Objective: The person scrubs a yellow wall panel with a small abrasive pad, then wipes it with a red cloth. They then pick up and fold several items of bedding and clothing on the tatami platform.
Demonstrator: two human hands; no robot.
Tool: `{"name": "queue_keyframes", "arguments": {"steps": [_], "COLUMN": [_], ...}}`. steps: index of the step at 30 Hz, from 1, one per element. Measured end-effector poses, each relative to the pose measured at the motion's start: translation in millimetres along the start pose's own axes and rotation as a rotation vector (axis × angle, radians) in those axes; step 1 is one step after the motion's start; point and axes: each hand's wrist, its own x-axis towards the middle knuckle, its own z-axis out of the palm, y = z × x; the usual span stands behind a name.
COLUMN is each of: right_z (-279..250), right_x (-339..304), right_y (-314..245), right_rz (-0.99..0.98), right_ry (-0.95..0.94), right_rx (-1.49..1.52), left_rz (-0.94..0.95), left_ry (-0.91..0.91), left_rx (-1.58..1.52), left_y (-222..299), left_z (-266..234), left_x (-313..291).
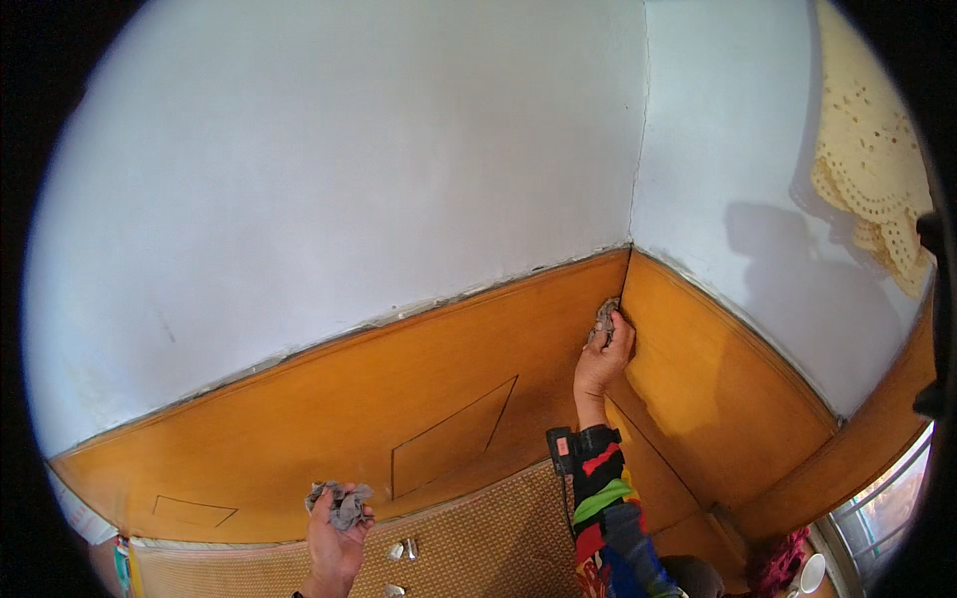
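My right hand [600,371] reaches up to the corner of the orange-brown wood panelling [329,419]. Its fingers are closed on a crumpled grey rag [604,317], which is pressed against the panel just below the top edge. Lower down and to the left, my left hand [337,550] is raised with the palm up, its fingers curled around another crumpled grey rag [345,506]. That rag appears apart from the panel. A black device [562,450] is strapped at my right wrist, over a multicoloured sleeve.
Pale walls [349,169] rise above the panelling. A woven mat [469,533] lies below, with a few small shiny pieces [411,548] on it. At lower right are a white cup [812,572] and a dark red fuzzy item [783,560]. A cream lace-edged cloth [869,149] hangs at upper right.
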Motion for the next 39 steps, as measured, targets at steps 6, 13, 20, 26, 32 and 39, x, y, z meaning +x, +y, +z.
{"name": "queue_keyframes", "arguments": {"steps": [6,13,20,26,32,39], "right_z": [-14,-9,-9,-14,0,5], "right_x": [-46,-237,-178,-52,-25,-24], "right_y": [-55,-153,-110,-30,21,13], "right_rz": [0.098,-0.615,-0.316,-0.103,-0.034,-0.085], "right_ry": [-0.082,-0.945,-0.752,-0.142,0.070,0.041], "right_rx": [0.251,0.674,0.362,0.105,0.042,0.069], "left_rz": [0.052,0.092,0.075,0.040,0.035,0.063], "left_ry": [-0.043,-0.070,0.010,-0.009,0.012,-0.006], "left_rx": [-0.005,0.028,-0.031,0.020,0.019,0.033], "left_y": [0,-3,-5,-2,-4,-2], "left_z": [-2,-6,-5,-2,-2,-3], "left_x": [-4,3,6,5,4,3]}}
